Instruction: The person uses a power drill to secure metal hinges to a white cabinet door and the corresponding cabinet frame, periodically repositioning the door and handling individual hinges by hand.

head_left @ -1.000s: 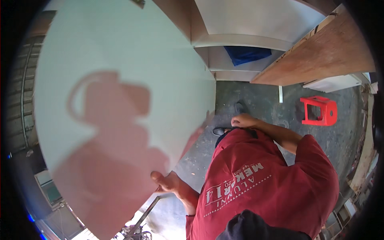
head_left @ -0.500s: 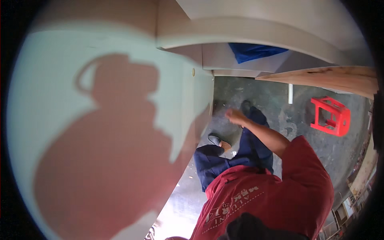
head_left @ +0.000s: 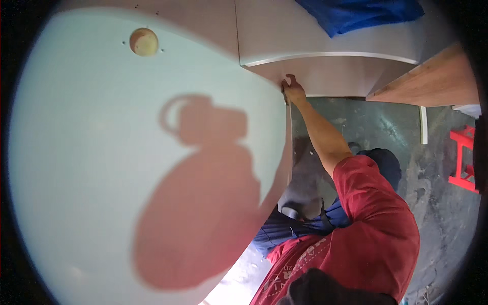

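Observation:
A large pale panel (head_left: 203, 76) fills the left side, with a round hole (head_left: 144, 42) and small screw holes near its far end. My right hand (head_left: 295, 92) is at the panel's right edge, near its far corner. Its fingers bend against that edge, while one finger curls up apart from the rest. My left hand is out of view. A broad shadow of my head and body lies across the panel.
A blue cloth (head_left: 366, 15) lies on the grey-white surface (head_left: 274, 30) at the far side. A wooden board (head_left: 427, 76) stands at the far right. On the concrete floor (head_left: 386, 127) are a white strip (head_left: 424, 124) and a red plastic stool (head_left: 462, 157).
My right hand has moved from above the floor, away from me, to the panel's edge. The view has shifted, so the hole in the panel now shows and the stool sits farther right.

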`<act>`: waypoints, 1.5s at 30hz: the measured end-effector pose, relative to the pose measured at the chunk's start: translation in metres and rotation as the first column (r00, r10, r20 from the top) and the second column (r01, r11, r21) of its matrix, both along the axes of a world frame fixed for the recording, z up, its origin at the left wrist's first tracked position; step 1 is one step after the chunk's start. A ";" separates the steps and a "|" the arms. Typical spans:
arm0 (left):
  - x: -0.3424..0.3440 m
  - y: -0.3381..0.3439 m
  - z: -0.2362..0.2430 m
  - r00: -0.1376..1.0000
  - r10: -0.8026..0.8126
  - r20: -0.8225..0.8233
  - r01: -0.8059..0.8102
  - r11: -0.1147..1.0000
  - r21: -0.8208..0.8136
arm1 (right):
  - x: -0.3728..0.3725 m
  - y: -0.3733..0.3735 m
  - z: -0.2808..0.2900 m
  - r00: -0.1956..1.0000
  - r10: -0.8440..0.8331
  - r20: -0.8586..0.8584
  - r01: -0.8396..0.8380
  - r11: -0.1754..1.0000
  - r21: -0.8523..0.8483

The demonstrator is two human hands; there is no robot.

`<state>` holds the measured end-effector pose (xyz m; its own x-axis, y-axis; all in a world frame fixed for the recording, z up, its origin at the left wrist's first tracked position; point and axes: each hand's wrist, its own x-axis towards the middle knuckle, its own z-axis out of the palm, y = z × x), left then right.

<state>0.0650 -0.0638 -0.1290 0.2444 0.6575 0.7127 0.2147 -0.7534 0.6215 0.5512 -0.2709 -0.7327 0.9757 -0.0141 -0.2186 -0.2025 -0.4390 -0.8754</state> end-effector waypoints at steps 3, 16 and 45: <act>-0.001 -0.002 0.006 0.997 -0.053 0.060 0.050 0.997 0.053 | 0.001 0.010 -0.024 0.998 -0.050 0.036 0.048 0.997 0.057; 0.009 -0.027 0.084 0.972 -0.153 0.179 0.116 0.973 0.201 | 0.016 0.020 -0.053 0.993 -0.028 0.113 -0.003 0.963 0.270; 0.021 -0.066 0.178 0.972 -0.205 0.115 0.147 0.911 0.384 | -0.053 0.026 -0.057 0.967 -0.242 0.084 0.234 0.968 0.096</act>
<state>0.0863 -0.1301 0.0485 0.2035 0.2949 0.9336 -0.0160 -0.9524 0.3044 0.4982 -0.2452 -0.7902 0.9628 -0.2335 -0.1358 -0.2064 -0.3116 -0.9275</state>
